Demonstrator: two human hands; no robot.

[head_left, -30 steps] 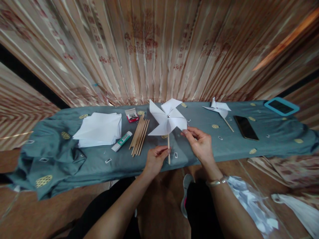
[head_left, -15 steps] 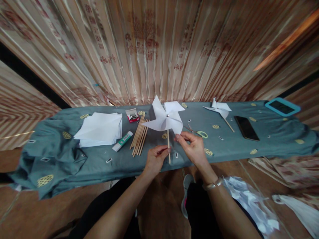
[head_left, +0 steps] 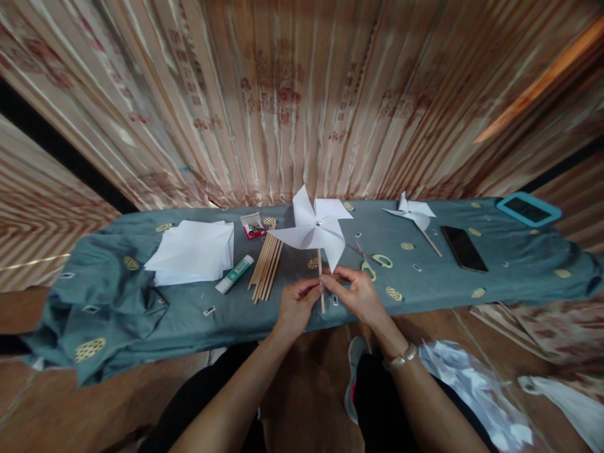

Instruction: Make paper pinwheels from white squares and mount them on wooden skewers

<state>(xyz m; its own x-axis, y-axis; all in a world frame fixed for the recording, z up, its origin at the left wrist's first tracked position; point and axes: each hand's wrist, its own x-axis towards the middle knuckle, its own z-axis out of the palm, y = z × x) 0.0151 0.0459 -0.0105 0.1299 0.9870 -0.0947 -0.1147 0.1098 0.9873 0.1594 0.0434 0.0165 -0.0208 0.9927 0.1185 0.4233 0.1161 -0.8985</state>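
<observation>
A white paper pinwheel (head_left: 317,228) with a metal pin at its centre faces me on a thin wooden stick. My left hand (head_left: 298,303) pinches that stick below the blades. From the other side my right hand (head_left: 355,290) has thumb and finger closed on the same stick, just under the lowest blade. Left of the pinwheel lie several loose wooden sticks (head_left: 267,267) and a small red box (head_left: 253,226) of pins. Scissors (head_left: 377,261) with pale green handles rest to the right of my right hand.
A stack of white paper (head_left: 192,251) and a glue stick (head_left: 234,274) lie at left. Another pinwheel (head_left: 413,212), a black phone (head_left: 465,248) and a blue-framed device (head_left: 529,209) lie at right. A clear bag of paper scraps (head_left: 467,384) sits on the floor.
My right hand has moved left and down from the lower blade onto the stick beside my left hand. The blades have turned slightly. More of the scissors now shows.
</observation>
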